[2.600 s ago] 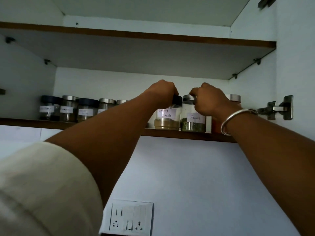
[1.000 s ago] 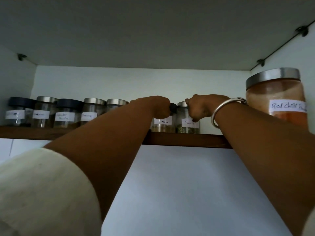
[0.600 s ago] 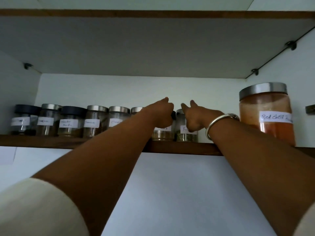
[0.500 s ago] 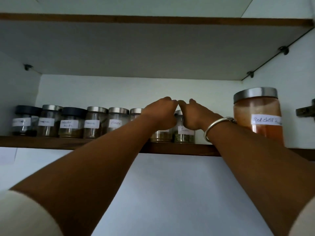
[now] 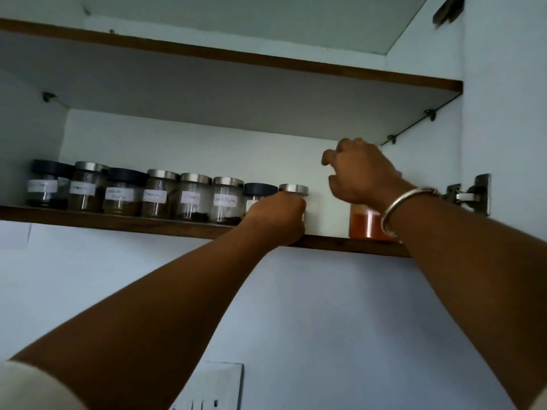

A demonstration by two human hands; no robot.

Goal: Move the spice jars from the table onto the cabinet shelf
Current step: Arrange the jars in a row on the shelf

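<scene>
The left hand (image 5: 276, 221) lay curled against the end steel-lidded glass spice jar (image 5: 293, 189); a grip could not be told. The right hand (image 5: 359, 173) hung loosely curled, empty. The brown wooden cabinet shelf (image 5: 118, 224) held eight small jars, three black-lidded, five steel-lidded, plus one large red-powder jar (image 5: 363, 226). Shelving seemed nearly done; no table showed.

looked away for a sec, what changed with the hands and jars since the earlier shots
The right hand let go of the silver-lidded jar and lifted up and right, now empty before the red chilli jar. The left hand stays at the black-lidded jar beside it; the other jars on the shelf have not moved.
</scene>
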